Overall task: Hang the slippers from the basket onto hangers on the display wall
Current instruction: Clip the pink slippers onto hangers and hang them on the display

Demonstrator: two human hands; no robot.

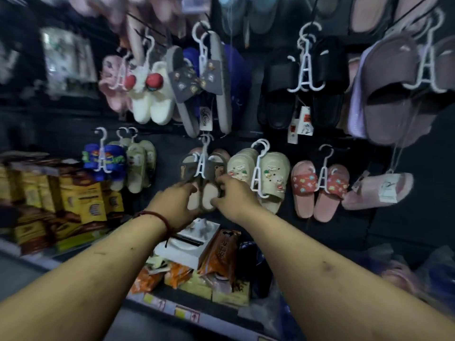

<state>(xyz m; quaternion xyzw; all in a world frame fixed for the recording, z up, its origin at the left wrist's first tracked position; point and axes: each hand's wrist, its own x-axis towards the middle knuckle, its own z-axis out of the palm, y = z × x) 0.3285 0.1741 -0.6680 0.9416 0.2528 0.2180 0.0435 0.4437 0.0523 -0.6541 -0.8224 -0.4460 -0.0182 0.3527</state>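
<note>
The hangers (306, 70) are white plastic, smooth and a little glossy. The white slippers (150, 104) look fluffy, like soft cloth, with 2 red pompoms (154, 80). The black slippers (278, 104) are smooth with a faint shine. The mauve slipper (398, 112) and the brown slippers (214, 168) look matt. The tags (304, 121) seem to be paper, and the orange packets (219, 254) are glossy. The bracelet (157, 216) is red cord.

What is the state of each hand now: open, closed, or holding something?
Left hand: holds the brown slippers, on the left one.
Right hand: holds the same pair, on the right one.
</note>
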